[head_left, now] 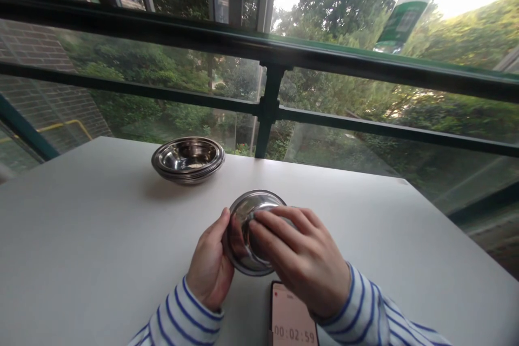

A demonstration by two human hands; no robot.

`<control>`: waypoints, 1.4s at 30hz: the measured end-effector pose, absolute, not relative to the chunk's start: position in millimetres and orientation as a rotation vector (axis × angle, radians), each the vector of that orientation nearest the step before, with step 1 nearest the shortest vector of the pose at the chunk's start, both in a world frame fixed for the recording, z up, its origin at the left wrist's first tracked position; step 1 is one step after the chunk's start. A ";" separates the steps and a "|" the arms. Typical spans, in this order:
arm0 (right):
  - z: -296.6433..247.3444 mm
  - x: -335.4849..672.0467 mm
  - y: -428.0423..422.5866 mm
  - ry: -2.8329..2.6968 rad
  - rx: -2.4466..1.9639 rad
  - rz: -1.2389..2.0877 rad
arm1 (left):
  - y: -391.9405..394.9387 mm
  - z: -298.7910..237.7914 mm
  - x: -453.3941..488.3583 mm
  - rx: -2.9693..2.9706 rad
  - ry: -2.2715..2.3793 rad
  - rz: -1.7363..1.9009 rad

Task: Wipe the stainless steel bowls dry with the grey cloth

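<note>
A shiny stainless steel bowl (243, 208) is tilted over the near middle of the table. My left hand (211, 265) grips its left rim, with the thumb along the edge and the other fingers mostly hidden behind it. Across the bowl's right side lies my right hand (302, 254), its fingers bent together and their tips against the metal. The right thumb is out of sight, and anything under those fingers is hidden. Whether the bowl's inside or underside faces me is unclear.
A stack of metal bowls (188, 177) stands at the back left of the white table (93, 243). Under my right wrist lies a phone (290, 316) showing a timer. Behind are a dark green railing (267, 102), glass and a plastic bottle (405, 19).
</note>
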State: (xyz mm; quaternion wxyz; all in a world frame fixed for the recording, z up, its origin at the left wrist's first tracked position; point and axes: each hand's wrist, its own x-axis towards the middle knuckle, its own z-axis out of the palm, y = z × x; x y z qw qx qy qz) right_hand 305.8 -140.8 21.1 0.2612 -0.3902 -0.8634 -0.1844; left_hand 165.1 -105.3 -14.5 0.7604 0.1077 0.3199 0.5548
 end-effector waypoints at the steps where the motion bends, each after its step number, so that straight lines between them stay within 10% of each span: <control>1: 21.5 307.0 -140.1 -2.307 -1.098 -0.518 | -105.6 -14.6 165.3 0.233 0.705 1.208; 42: 21.6 316.5 -135.7 -2.307 -1.108 -0.520 | -103.4 -15.3 162.9 0.391 0.746 1.322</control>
